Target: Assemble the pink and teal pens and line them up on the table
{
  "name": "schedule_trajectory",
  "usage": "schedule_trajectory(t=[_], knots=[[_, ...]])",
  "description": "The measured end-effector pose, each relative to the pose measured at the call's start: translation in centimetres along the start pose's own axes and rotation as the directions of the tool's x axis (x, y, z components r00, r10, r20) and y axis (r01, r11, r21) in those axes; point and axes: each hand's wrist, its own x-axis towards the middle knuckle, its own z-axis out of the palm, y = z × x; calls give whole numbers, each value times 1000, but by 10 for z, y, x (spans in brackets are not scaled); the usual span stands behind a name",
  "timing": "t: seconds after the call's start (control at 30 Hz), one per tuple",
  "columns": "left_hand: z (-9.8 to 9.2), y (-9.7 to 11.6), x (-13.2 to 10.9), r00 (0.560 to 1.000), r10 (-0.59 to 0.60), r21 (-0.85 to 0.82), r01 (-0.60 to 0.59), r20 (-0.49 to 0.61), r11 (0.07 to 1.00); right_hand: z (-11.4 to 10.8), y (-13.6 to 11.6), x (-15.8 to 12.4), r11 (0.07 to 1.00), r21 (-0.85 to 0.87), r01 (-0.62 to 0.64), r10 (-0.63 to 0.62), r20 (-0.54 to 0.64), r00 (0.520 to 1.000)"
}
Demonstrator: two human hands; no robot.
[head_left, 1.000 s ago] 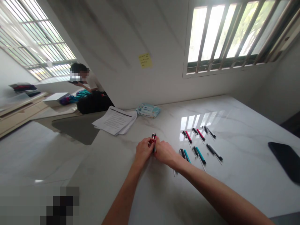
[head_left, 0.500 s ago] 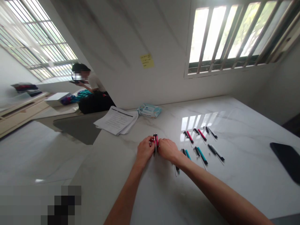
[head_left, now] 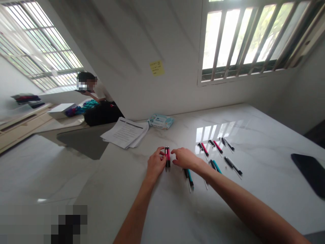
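Two red-and-black pens (head_left: 169,158) lie side by side on the white marble-patterned table, between my hands. My left hand (head_left: 156,162) rests at their left side, fingers bent and apart, fingertips against the nearer pen or just beside it. To the right, my right hand (head_left: 185,158) hovers slightly away from the pens, index finger and thumb parted with nothing between them. Under and beyond my right forearm lie sets of pen parts: red barrels (head_left: 204,149), teal barrels (head_left: 190,177) and grey ones (head_left: 236,166), with black pieces and thin white refills. My forearm hides some of them.
A stack of printed sheets (head_left: 124,133) and a light-blue wipes packet (head_left: 160,121) lie by the wall. A dark phone-like slab (head_left: 308,173) is at the right. A yellow note (head_left: 157,68) sticks to the wall. Another person (head_left: 101,96) sits at the far left.
My right hand has drawn slightly right, off the red pens, and its fingers have parted. The two pens now show fully, side by side. My left hand has barely moved.
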Motion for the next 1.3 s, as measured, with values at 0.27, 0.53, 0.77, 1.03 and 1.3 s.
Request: schedule_trajectory(t=[0.27,0.53,0.77,1.03,1.3], knots=[[5,10,-4,995,54,-66,-60,-83,996,-66,104,-20,996,-45,77,-79,-42,996],[10,18,-10,968,184,-206,-218,-171,954,-71,138,-26,999,-36,4,0,101,995],[9,18,-10,955,232,-218,-269,-185,938,-58,144,-18,1000,-20,10,-8,85,996],[11,24,-15,958,244,-289,-280,-153,916,-68,145,-21,999,-35,7,-7,-1,1000],[12,35,-17,992,50,-742,52,114,668,-52,51,-32,906,-1,422,-411,-231,882]])
